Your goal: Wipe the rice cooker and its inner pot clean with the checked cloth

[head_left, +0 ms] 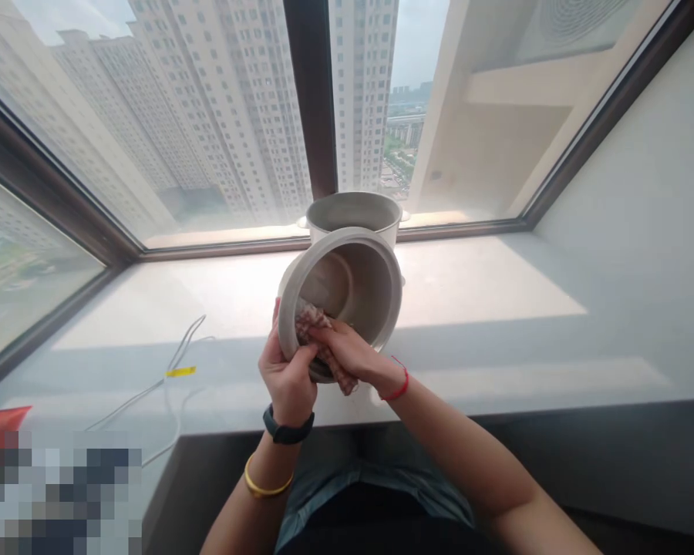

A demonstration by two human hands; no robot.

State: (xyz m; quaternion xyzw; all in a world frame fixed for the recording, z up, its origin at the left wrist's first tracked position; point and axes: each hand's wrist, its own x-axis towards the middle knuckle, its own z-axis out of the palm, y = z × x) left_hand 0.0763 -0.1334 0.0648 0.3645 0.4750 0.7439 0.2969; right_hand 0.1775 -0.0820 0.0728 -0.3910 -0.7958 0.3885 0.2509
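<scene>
A round grey inner pot (375, 289) is tilted so that its opening faces me, above the white window sill. My left hand (289, 378) grips its rim at the lower left, thumb over the edge and fingers behind the wall. Inside the opening, my right hand (350, 351) presses a reddish-brown and white patterned cloth (312, 320) against the lower left wall, with a loose end hanging over the rim. Behind the pot stands a white round cooker body (352, 208) with small side handles, partly covered by the pot.
Large windows (208, 116) with dark frames rise behind the sill (486, 308). A thin white cable (133, 399) with a yellow tag (180, 371) lies to the left. A red object (3, 420) sits at the far left beside a blurred patch. The sill's front edge runs close to my body.
</scene>
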